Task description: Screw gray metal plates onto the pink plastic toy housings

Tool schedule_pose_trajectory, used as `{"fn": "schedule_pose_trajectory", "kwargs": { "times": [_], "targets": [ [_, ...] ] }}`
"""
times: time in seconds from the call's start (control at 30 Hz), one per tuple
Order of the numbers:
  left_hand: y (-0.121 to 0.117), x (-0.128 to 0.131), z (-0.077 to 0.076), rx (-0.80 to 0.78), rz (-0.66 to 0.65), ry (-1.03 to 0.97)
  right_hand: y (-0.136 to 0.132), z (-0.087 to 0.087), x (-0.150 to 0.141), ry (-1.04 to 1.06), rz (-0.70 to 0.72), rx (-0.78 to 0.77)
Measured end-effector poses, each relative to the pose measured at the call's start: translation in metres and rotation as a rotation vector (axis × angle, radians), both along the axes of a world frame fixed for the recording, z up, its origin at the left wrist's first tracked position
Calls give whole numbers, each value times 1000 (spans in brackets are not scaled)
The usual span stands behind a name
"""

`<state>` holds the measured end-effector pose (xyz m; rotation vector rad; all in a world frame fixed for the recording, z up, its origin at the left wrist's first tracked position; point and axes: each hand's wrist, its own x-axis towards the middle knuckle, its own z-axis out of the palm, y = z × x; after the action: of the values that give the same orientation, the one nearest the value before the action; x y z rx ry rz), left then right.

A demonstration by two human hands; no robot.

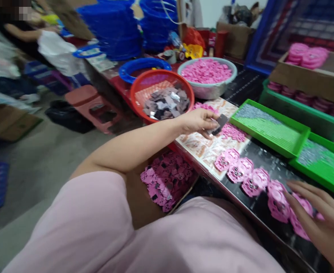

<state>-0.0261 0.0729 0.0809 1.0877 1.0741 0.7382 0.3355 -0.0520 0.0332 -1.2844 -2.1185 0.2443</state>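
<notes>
My left hand [199,122] is closed on a few flat dark-grey pieces [220,124], beside the red basket. Similar grey pieces [169,102] fill that red basket [135,96]. A row of pink plastic parts [240,169] with small dark marks runs along the table's front edge. Over the right end of this row is my right hand [323,216], slightly blurred, with its fingers stretched out and apart. It is close to a pink part [279,201]; whether the fingertips touch it, I cannot tell. Small pink pieces [233,132] lie in a pile near my left hand.
Two green trays [272,129] with small silvery bits stand behind the row. At the back is a basin [232,77] of pink pieces. A box [132,204] of pink parts sits below the table edge. A stool [81,96] and another person's arm [23,33] are at left.
</notes>
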Motion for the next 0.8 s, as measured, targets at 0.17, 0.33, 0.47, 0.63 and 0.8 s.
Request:
{"fn": "schedule_pose_trajectory", "kwargs": {
  "times": [0.17,0.33,0.47,0.63,0.8],
  "targets": [
    [-25,86,-17,-53,-388,-12,11,16,-47,127,-86,-186],
    [-39,129,-24,-76,-520,-31,12,9,-41,418,-190,-223],
    [-40,143,-28,-203,-493,-82,-8,4,-10,758,-352,-223],
    [-38,159,-39,-343,-567,-103,-39,4,40,839,-478,-138],
    [-41,180,-46,-360,-695,-64,-69,-7,77,537,-535,-140]
  ]
}}
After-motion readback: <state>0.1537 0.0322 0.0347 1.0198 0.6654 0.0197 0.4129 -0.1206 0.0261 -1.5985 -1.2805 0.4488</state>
